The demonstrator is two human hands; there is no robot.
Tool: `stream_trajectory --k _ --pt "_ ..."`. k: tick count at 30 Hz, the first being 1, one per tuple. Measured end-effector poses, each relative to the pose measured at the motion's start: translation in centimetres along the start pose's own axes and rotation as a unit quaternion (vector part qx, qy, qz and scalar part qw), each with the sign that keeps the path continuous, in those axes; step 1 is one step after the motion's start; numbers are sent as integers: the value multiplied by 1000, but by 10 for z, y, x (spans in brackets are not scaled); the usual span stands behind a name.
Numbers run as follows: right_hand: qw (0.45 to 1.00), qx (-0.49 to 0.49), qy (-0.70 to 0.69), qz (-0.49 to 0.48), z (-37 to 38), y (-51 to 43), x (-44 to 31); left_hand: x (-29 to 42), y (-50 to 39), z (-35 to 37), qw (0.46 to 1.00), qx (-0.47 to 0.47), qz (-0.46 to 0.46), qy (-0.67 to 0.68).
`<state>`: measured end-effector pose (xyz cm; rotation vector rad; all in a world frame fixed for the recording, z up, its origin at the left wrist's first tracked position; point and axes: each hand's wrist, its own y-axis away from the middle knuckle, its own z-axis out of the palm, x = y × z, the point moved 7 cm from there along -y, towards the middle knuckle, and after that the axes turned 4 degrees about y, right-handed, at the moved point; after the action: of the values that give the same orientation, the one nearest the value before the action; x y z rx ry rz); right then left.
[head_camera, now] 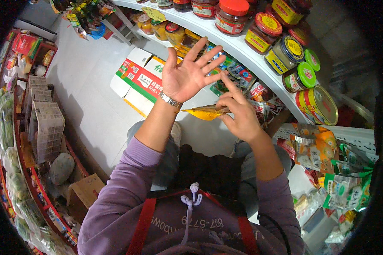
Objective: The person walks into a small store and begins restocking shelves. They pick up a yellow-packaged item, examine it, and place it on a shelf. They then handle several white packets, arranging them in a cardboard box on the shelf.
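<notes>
My left hand (186,76) is raised palm up with its fingers spread and nothing in it; a metal watch band circles the wrist. Close beside it, my right hand (237,110) pinches a yellow and brown plastic packet (204,112) between thumb and fingers. The right index finger is stretched out and touches, or almost touches, the left little finger. Below the hands, a flattened printed cardboard carton (140,83) lies on the pale floor. Bagged foods (239,75) fill the low shelf behind the right hand.
A curved white shelf (191,24) holds glass jars (231,19) and cans (317,105). Hanging food packets (316,149) are at the right. Along the left stand plastic crates (48,127), a brown cardboard box (84,191) and a rack with wrapped vegetables (14,178).
</notes>
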<state>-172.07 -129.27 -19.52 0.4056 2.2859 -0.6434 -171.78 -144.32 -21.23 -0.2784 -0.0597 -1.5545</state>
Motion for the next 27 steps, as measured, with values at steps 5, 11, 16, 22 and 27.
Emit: stream_trajectory --k 5,11,16,22,27 --pt "1000 -7 11 10 -1 1 4 -1 -1 -6 999 20 8 -29" --pt "1000 5 -3 12 -4 2 3 -3 -2 -4 996 27 -9 -89" --pt "999 7 -12 41 -6 3 7 -5 0 -5 994 33 -28 -101" --pt "999 -4 2 41 -5 1 8 -4 0 -7 993 41 -29 -107" --pt "999 -2 -16 40 -4 2 7 -3 0 -8 988 33 -41 -144"
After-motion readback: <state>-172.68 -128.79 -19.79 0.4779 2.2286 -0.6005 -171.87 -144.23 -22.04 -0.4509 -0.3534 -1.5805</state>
